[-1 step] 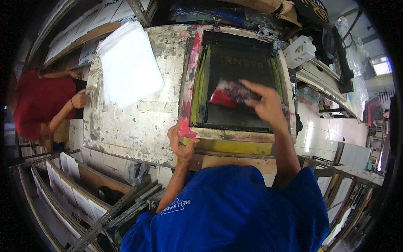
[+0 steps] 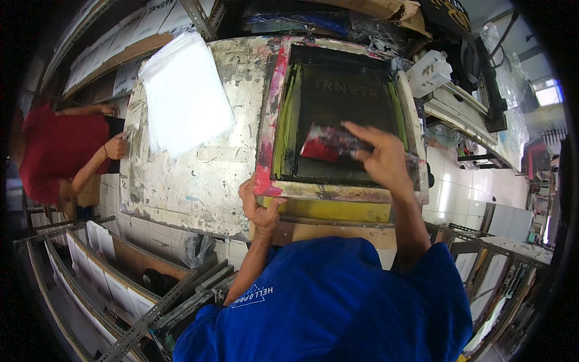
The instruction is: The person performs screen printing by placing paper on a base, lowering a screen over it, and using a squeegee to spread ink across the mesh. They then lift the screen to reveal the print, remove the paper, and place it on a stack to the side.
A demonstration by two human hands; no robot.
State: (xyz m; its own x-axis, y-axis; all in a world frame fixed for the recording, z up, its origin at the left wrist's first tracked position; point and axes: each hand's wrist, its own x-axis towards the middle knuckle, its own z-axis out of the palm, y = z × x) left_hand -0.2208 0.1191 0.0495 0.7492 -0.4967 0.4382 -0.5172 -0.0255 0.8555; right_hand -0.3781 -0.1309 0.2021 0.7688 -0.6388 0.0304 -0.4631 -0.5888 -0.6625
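Note:
A screen-printing frame [image 2: 338, 192] lies in front of me, its wooden rim stained pink and white. Dark mesh [image 2: 344, 108] fills it, with faint lettering at the far end and yellow-green streaks along the sides. My left hand [image 2: 258, 208] holds the frame's near left corner, thumb and fingers around the rim. In my right hand [image 2: 386, 158] is a squeegee [image 2: 329, 143], smeared with red and dark ink and blurred by motion. It is tilted over the near half of the mesh. Part of its handle is hidden by my fingers.
White sheets [image 2: 188, 96] are stacked on the paint-stained table [image 2: 187, 187] to the left. A person in a red shirt [image 2: 63, 154] stands at the table's left end. Metal racks [image 2: 114, 265] with boards stand at lower left. A white container [image 2: 429, 73] sits right of the frame.
My right hand and the squeegee have shifted slightly toward me over the mesh. My left hand stays on the frame's corner.

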